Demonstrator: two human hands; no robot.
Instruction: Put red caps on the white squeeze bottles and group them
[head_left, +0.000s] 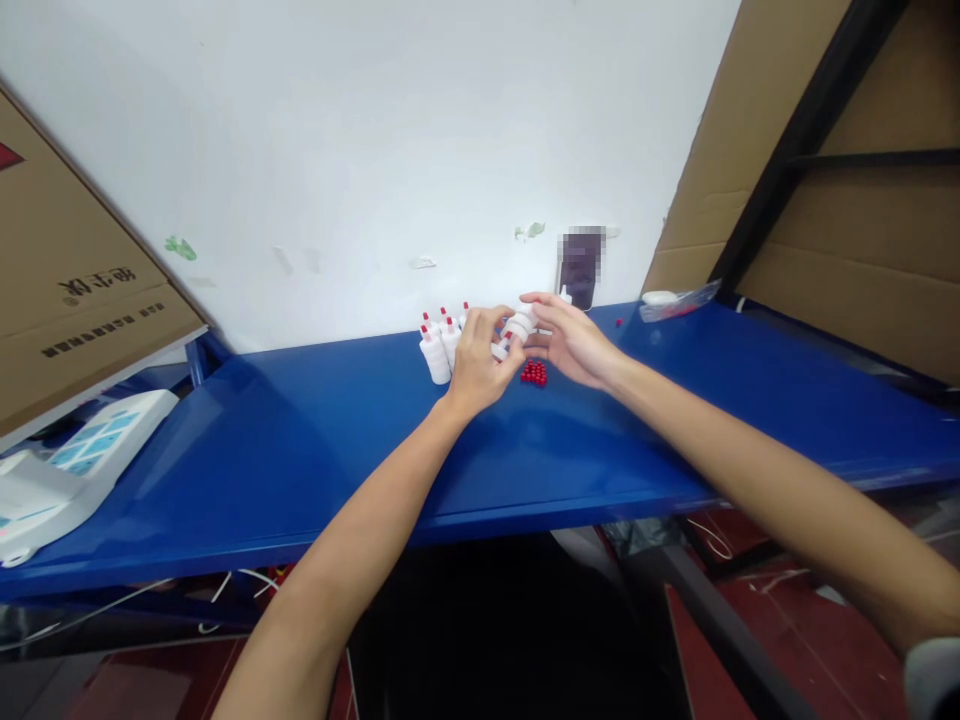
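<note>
Both my hands meet over the blue shelf (300, 450), near its back edge. My left hand (476, 365) and my right hand (574, 340) are both closed on one small white bottle (517, 325), held tilted between them. Just under the hands lies a small heap of red caps (534, 374). A group of several white bottles with red caps (439, 345) stands upright to the left of my left hand, against the white wall.
A white scale with a keypad (75, 460) sits at the shelf's left end under a cardboard box (67, 300). A clear plastic bag (675, 300) lies at the back right. Cardboard and a black rack frame (795, 140) rise on the right.
</note>
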